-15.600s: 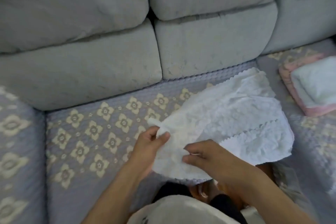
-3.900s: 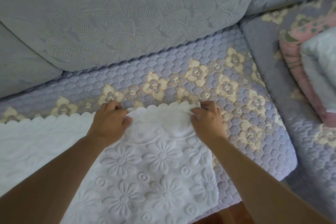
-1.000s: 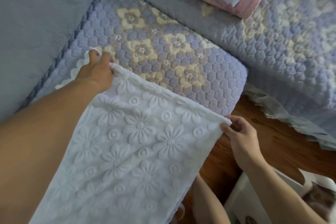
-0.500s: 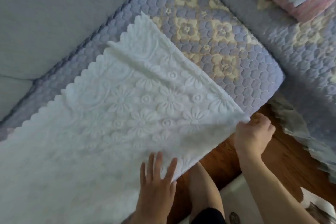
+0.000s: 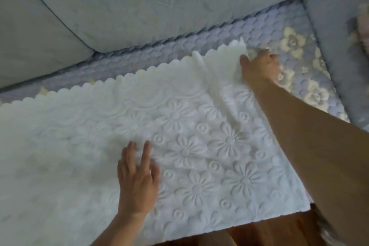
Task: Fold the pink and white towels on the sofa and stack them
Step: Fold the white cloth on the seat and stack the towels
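While hands [image 5: 137,181] hold white towel [image 5: 179,136], sofa cushions [image 5: 159,0] behind.

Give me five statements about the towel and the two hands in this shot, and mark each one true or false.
1. The left hand lies flat on the white towel. True.
2. The right hand rests on the wooden floor. False: it grips the towel's far right corner.
3. The towel is rolled into a ball. False: it lies spread over the sofa seat.
4. The towel's far edge is scalloped. True.
5. The towel is plain and smooth. False: it bears an embossed flower pattern.
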Motion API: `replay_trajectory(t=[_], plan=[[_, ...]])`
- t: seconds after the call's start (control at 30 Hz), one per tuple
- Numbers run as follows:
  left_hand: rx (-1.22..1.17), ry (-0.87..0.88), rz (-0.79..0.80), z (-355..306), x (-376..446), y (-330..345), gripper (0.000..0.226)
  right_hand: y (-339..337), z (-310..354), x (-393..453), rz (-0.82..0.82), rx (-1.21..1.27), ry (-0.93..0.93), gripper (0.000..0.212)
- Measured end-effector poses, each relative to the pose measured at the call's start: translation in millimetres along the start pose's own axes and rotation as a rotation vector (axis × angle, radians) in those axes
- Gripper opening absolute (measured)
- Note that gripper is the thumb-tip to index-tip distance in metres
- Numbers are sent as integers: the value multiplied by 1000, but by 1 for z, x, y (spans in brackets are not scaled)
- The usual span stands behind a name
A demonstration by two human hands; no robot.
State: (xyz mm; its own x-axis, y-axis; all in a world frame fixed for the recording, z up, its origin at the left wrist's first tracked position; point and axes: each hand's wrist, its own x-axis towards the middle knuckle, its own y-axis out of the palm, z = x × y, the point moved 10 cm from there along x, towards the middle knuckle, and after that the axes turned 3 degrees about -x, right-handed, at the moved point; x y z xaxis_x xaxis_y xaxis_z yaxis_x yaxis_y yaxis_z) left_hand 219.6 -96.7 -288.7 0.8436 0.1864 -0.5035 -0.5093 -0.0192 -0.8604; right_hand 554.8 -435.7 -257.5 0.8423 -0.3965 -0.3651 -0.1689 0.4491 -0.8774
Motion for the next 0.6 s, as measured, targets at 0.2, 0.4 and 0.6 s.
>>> replay_trajectory(t=[0.2, 0.4, 0.6], plan=[[-242, -128, -107, -11, 1, -9, 55, -6, 21, 36, -30, -45, -89, 38], [-152, -89, -170, -21, 2, -26, 63, -45, 29, 8, -256, -46, -298, 52], [-230, 65, -318, -69, 49, -60, 64, 45, 32, -117, -13, -414, -823, 67]])
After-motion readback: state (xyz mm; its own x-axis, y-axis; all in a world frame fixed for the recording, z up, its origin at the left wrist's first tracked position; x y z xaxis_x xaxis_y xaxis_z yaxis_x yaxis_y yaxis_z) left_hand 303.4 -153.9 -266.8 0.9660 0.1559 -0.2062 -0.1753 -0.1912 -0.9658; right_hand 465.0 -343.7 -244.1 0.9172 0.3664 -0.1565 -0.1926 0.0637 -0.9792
